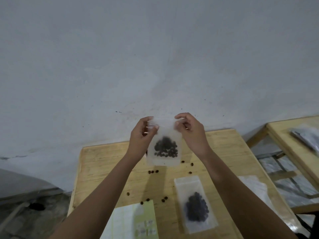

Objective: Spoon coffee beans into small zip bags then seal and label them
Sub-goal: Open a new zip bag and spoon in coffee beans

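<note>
I have the zip bag [164, 149] hanging upright over the bench [107, 163] — left hand [141, 135] and right hand [191, 130] each pinched on a top corner, zip strip running between them.

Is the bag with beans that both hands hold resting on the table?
No, both hands hold the bag up above the table.

We see one head-worn wide view, looking forward and down over the wooden table [107, 163], close to it.
</note>
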`<act>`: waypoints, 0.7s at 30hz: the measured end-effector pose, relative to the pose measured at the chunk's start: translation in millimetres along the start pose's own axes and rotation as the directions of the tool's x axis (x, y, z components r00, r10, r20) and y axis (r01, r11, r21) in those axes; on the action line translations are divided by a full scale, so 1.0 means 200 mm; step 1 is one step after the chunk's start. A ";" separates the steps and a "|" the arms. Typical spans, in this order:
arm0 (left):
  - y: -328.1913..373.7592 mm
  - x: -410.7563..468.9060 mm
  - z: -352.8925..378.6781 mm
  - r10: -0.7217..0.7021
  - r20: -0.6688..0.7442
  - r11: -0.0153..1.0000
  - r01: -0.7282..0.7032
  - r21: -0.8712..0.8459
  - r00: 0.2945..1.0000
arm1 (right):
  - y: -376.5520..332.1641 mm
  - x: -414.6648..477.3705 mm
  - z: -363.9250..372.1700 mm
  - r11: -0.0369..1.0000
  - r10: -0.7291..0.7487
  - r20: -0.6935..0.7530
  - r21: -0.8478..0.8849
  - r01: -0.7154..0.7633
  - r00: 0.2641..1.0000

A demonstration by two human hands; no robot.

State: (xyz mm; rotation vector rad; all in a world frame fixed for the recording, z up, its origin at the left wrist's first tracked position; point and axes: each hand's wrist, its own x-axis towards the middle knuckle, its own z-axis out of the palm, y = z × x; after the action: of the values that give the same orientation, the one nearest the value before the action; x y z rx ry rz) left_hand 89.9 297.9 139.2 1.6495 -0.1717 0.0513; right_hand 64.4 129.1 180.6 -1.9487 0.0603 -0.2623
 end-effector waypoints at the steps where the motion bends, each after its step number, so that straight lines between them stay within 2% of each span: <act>1: 0.03 0.01 0.02 0.004 -0.016 0.999 -0.005 -0.047 1.000 | -0.01 0.01 -0.02 1.000 -0.006 -0.018 0.031 0.006 1.000; 5: 0.11 0.03 0.10 0.012 -0.099 0.981 -0.031 -0.193 0.995 | -0.05 0.02 -0.07 0.994 0.006 -0.049 0.113 -0.001 0.999; 9: 0.15 0.02 0.18 -0.018 -0.094 0.953 -0.012 -0.302 0.995 | -0.04 0.03 -0.12 0.991 0.057 -0.130 0.126 -0.040 0.990; 13: 0.17 0.00 0.25 -0.008 -0.102 0.958 -0.022 -0.286 0.995 | -0.02 0.03 -0.16 0.990 0.075 -0.165 0.126 -0.054 0.984; 18: 0.18 0.00 0.31 -0.022 -0.157 0.978 -0.011 -0.210 0.987 | 0.01 0.00 -0.21 0.974 0.135 -0.078 0.196 -0.118 0.988; 21: 0.19 -0.03 0.35 -0.026 -0.142 0.984 0.001 -0.177 0.990 | 0.03 -0.01 -0.23 0.978 0.142 -0.038 0.157 -0.135 0.989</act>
State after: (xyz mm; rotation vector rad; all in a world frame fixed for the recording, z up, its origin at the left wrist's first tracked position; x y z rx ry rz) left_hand 73.7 225.1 170.0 1.4637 -0.0531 0.1403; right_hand 52.7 86.6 192.0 -1.7751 0.2017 -0.2160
